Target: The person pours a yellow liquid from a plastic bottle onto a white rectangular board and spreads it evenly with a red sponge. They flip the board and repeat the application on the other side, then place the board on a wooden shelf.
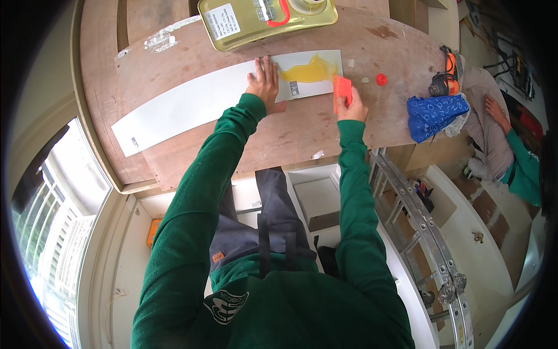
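A long white laminate strip (192, 100) lies across the wooden work surface. Yellow glue (308, 71) is pooled and smeared over its right end. My left hand (265, 84) rests flat on the strip just left of the glue, fingers stretched out and thumb spread. Pinched in my right hand (353, 109) is an orange-red spreader (343, 88), its edge at the strip's right end beside the glue. Behind the strip stands a gold metal can (244, 23) with a red handle and a pouring neck, cut off by the upper edge.
A red cap (381, 79) lies right of the spreader. Farther right are an orange and black power tool (449, 72) and a blue printed cloth (435, 116). An aluminium ladder (415, 230) slopes below the work surface. A co-worker in a green sleeve (523, 168) sits at the far right.
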{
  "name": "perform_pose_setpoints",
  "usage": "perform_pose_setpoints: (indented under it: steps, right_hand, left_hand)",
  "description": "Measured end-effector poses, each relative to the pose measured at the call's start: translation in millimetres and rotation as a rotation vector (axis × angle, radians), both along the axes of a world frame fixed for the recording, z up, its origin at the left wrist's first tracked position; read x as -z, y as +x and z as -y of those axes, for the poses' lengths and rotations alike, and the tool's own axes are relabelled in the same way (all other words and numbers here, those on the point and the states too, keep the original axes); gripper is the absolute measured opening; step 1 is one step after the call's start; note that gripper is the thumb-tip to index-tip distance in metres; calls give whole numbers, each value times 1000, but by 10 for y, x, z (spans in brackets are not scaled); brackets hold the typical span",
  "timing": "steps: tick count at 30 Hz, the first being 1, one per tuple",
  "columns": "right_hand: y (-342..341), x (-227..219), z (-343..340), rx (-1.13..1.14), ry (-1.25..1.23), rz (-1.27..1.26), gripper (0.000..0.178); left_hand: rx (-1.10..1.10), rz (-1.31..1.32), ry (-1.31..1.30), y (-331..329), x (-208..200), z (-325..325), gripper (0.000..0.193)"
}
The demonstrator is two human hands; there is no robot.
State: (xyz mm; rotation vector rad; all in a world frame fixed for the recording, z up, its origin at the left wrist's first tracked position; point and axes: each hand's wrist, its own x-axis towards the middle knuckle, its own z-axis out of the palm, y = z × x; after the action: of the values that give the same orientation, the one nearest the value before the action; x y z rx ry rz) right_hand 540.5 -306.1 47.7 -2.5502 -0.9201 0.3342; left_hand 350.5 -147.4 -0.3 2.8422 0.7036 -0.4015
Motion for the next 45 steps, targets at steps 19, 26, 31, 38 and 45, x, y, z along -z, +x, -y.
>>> perform_pose_setpoints:
  steps: [19, 26, 31, 38, 45]
  right_hand:
    - [84, 79, -93, 136, -21, 32, 26]
    - [157, 144, -79, 95, 19, 64, 29]
    - [160, 148, 5, 64, -1, 33, 33]
    - [-80, 104, -37, 60, -32, 24, 35]
    - [-462, -15, -86, 10, 30, -29, 35]
  left_hand:
    - [-6, 0, 3, 10, 4, 9, 110]
    - [-6, -12, 2, 15, -7, 10, 110]
    - [-16, -6, -16, 7, -7, 9, 110]
    - [-30, -7, -18, -1, -13, 28, 109]
    - [-68, 53, -65, -58, -37, -7, 104]
